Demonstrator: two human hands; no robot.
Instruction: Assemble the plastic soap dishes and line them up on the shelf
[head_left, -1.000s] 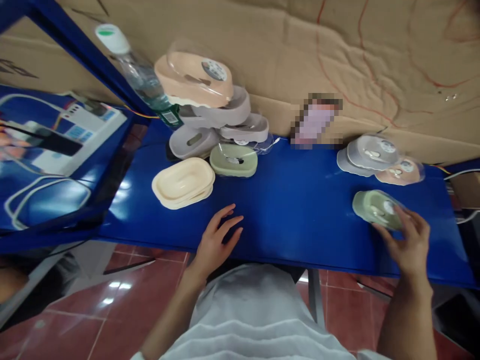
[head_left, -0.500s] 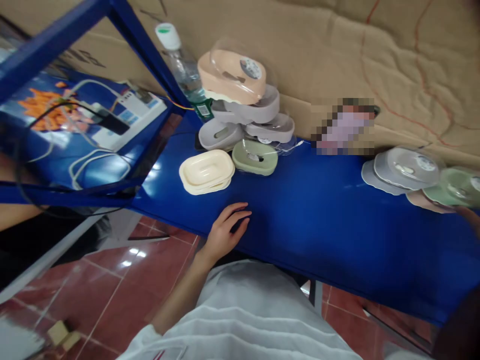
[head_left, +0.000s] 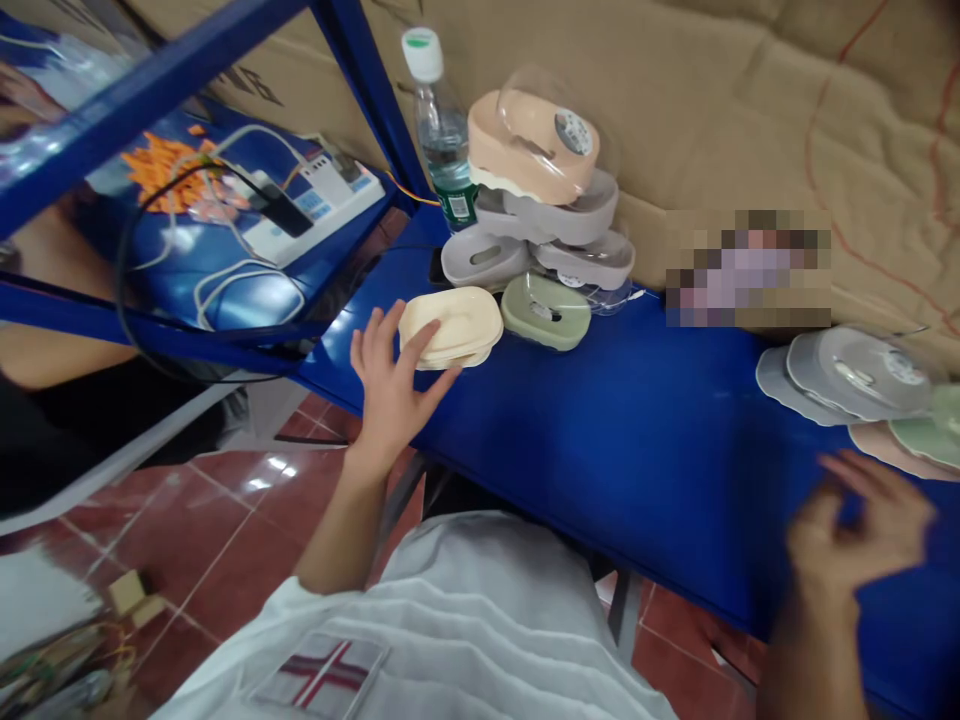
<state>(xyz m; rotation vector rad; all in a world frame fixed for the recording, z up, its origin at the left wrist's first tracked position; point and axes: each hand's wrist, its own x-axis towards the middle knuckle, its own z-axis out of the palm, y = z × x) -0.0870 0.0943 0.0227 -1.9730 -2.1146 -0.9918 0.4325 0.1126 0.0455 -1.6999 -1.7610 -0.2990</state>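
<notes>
Evidently ungripped, the cream soap dishes (head_left: 471,318) lie stacked askew on the blue table (head_left: 622,430), beneath the spread left hand (head_left: 391,400) (fingertip contact is hard to judge); the right hand (head_left: 862,555), blurred, holds nothing. Pinching only one edge could slide the top dish off.

Smooth cream plastic trays (head_left: 469,318), glossy blue tabletop (head_left: 600,430), clear plastic bottle (head_left: 442,140), creased brown paper backing (head_left: 660,120), white cloth shirt (head_left: 487,600)

Blue workbenches (head_left: 615,410) and loose orange pieces (head_left: 159,172) suggest a workshop.
</notes>
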